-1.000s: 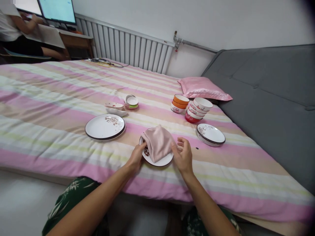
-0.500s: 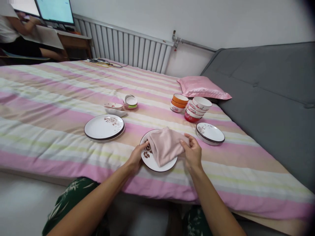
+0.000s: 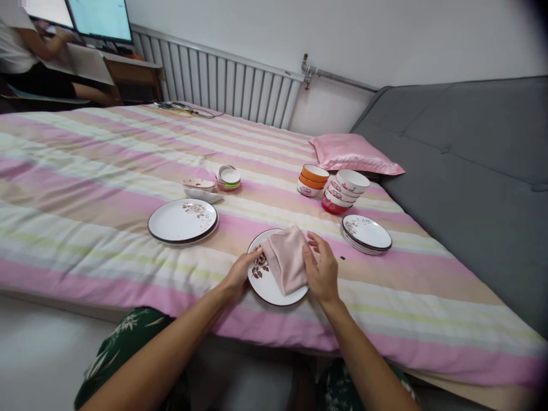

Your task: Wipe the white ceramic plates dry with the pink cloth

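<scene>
A white plate with a dark rim and a brown flower print [image 3: 266, 281] lies on the striped bed cover [image 3: 107, 171] near the front edge. My left hand [image 3: 238, 275] grips its left rim. A folded pale pink cloth [image 3: 286, 257] lies across the plate. My right hand [image 3: 321, 267] presses on the cloth's right side, thumb on the cloth and the other fingers curled above it.
A stack of larger plates [image 3: 183, 221] lies to the left, a stack of small plates [image 3: 366, 233] to the right. Behind stand small saucers [image 3: 228, 177], a flat dish [image 3: 200, 188], orange bowls [image 3: 314, 179], red-and-white bowls [image 3: 345, 190] and a pink pillow [image 3: 353, 153]. A person [image 3: 29, 51] sits at a desk far left.
My right hand has slid the cloth from the plate's right rim back toward its centre, bunching it narrower. My left hand has kept its hold on the plate's left rim.
</scene>
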The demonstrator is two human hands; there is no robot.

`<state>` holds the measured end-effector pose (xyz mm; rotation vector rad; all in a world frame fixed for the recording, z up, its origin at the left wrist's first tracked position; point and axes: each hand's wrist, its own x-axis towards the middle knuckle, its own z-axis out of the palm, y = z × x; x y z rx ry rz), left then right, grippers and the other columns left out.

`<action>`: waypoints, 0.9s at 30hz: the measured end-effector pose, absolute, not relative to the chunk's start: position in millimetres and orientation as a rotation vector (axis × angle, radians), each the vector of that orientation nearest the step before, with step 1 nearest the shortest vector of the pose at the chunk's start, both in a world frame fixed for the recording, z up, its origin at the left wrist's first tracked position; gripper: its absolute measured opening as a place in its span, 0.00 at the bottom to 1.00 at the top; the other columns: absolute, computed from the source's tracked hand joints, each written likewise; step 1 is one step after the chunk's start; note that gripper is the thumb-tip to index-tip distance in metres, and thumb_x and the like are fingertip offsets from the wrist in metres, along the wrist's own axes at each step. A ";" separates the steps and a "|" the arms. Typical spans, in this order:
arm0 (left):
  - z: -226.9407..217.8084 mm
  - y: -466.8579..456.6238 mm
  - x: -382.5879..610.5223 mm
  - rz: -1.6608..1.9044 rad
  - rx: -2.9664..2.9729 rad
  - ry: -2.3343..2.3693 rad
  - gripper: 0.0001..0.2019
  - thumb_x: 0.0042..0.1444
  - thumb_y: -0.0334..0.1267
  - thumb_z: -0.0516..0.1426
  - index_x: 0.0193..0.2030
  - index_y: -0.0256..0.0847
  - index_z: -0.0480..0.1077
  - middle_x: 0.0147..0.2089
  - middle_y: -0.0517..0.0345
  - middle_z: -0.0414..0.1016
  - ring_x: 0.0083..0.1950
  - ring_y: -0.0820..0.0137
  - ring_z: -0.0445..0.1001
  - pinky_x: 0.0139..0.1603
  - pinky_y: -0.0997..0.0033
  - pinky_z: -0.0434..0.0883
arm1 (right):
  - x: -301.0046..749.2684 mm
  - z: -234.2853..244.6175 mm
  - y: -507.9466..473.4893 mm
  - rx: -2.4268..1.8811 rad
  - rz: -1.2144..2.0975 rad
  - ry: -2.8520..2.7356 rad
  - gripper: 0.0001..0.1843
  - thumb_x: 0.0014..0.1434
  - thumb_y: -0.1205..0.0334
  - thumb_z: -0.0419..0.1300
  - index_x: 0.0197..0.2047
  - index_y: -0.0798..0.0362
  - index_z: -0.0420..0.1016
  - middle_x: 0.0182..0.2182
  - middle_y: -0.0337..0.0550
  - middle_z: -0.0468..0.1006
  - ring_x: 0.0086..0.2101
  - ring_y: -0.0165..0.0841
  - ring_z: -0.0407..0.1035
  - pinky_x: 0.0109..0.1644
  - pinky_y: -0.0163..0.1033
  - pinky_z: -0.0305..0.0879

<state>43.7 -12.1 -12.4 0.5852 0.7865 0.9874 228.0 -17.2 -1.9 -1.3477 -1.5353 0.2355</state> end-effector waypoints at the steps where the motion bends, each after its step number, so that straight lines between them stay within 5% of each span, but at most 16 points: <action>1: -12.5 -12.3 43.9 0.983 0.592 0.782 0.14 0.51 0.41 0.58 0.38 0.31 0.74 0.35 0.44 0.79 0.34 0.60 0.78 0.37 0.66 0.73 | 224.4 -2.0 -18.9 -1.334 0.224 -1.595 0.20 0.59 0.58 0.50 0.54 0.52 0.64 0.50 0.49 0.70 0.48 0.36 0.64 0.53 0.46 0.60; 7: -8.8 -14.3 44.8 0.939 0.664 0.759 0.15 0.51 0.41 0.58 0.41 0.31 0.74 0.35 0.44 0.79 0.33 0.61 0.78 0.37 0.67 0.73 | 221.6 -13.1 -17.9 -1.407 0.291 -1.738 0.25 0.61 0.56 0.46 0.61 0.53 0.54 0.56 0.51 0.64 0.55 0.37 0.58 0.58 0.47 0.55; 15: -11.7 -15.7 43.3 0.914 0.736 0.769 0.16 0.52 0.41 0.57 0.42 0.30 0.74 0.34 0.44 0.79 0.28 0.63 0.77 0.32 0.69 0.72 | 235.1 -9.7 -11.9 -1.489 0.625 -1.617 0.18 0.57 0.48 0.51 0.43 0.52 0.69 0.33 0.42 0.77 0.33 0.36 0.70 0.38 0.39 0.64; 27: -8.7 -16.5 42.9 0.918 0.610 0.770 0.15 0.51 0.42 0.58 0.39 0.30 0.75 0.34 0.43 0.79 0.32 0.60 0.78 0.35 0.66 0.73 | 233.9 -1.4 -16.2 -1.280 1.197 -1.296 0.23 0.47 0.47 0.61 0.41 0.55 0.72 0.33 0.41 0.78 0.33 0.36 0.70 0.35 0.38 0.67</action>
